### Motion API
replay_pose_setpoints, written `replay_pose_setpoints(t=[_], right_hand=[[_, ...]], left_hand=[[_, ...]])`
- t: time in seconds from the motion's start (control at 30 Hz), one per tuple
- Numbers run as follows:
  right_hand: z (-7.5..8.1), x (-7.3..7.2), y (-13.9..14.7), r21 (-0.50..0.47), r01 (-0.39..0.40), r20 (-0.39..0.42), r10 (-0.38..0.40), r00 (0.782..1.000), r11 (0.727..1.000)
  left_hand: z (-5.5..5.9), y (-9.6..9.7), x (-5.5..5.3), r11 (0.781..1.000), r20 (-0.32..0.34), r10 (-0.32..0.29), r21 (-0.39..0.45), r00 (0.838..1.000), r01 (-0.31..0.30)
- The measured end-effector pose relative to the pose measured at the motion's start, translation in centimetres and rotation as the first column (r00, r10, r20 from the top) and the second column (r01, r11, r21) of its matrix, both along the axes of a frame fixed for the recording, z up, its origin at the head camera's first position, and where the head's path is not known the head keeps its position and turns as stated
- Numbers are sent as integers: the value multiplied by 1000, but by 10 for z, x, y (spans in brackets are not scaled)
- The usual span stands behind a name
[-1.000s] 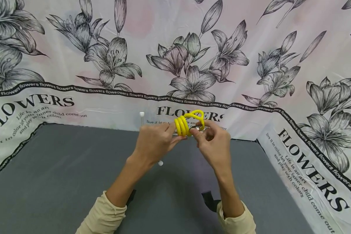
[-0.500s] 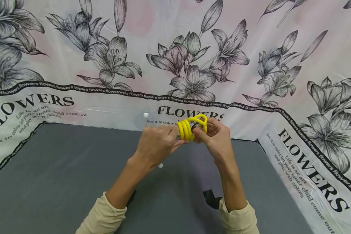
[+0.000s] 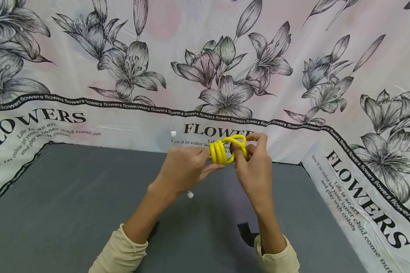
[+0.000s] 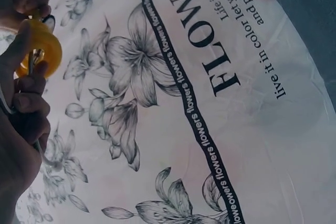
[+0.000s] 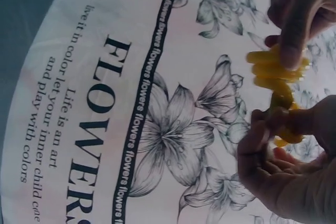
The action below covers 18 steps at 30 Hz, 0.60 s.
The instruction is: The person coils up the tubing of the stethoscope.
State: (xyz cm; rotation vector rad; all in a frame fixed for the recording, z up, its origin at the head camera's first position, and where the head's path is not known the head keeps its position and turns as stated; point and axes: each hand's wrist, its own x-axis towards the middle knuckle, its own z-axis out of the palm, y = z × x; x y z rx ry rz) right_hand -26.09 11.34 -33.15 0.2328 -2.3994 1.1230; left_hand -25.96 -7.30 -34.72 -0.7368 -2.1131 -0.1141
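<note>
A coiled yellow cable (image 3: 218, 152) is held up between both hands, above the table's far edge. My left hand (image 3: 184, 165) grips a thin metal rod, its thumb lying along the coil. One white tip (image 3: 173, 134) of the rod shows above that hand, another white tip (image 3: 190, 194) below it. In the left wrist view a metal piece (image 4: 31, 61) runs into the middle of the coil. My right hand (image 3: 256, 170) pinches the coil's right end, at a yellow loop (image 3: 240, 137) with a small dark part (image 3: 231, 147) beside it. Its fingertips are partly hidden.
A dark grey table top (image 3: 89, 212) lies under the arms. White cloth printed with flowers and lettering (image 3: 130, 125) hangs behind and along the right side. Black straps (image 3: 247, 235) show by the sleeves.
The coil and both hands have shifted slightly right and down. The right hand's fingers have changed their hold around the loop end. The white-tipped rod has moved a little right.
</note>
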Motion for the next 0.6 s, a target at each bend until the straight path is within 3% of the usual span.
replay_pose_setpoints(t=[0.23, 0.3, 0.37, 0.4, 0.47, 0.5, 0.6], right_hand=[[6, 11, 4, 71, -126, 109, 118, 987, 990], [8, 13, 7, 89, -169, 128, 157, 979, 982], [12, 14, 11, 107, -192, 141, 177, 974, 975], [14, 14, 13, 111, -194, 144, 177, 974, 975], [18, 14, 18, 109, -182, 146, 165, 975, 977], [19, 13, 21, 107, -171, 146, 154, 977, 980], [22, 11, 26, 105, -149, 156, 132, 979, 983]], left_hand=[[0, -6, -1, 1000, 89, 14, 4, 996, -15], [0, -8, -1, 1000, 146, 6, 21, 989, -9], [1, -10, -2, 999, 254, -7, 40, 967, -4], [0, -12, -3, 999, 327, -17, 48, 945, 2], [-4, -15, -9, 998, 477, -48, 53, 877, 26], [-8, -16, -13, 998, 565, -63, 52, 822, 41], [-28, -16, -28, 991, 770, -118, 54, 627, 120]])
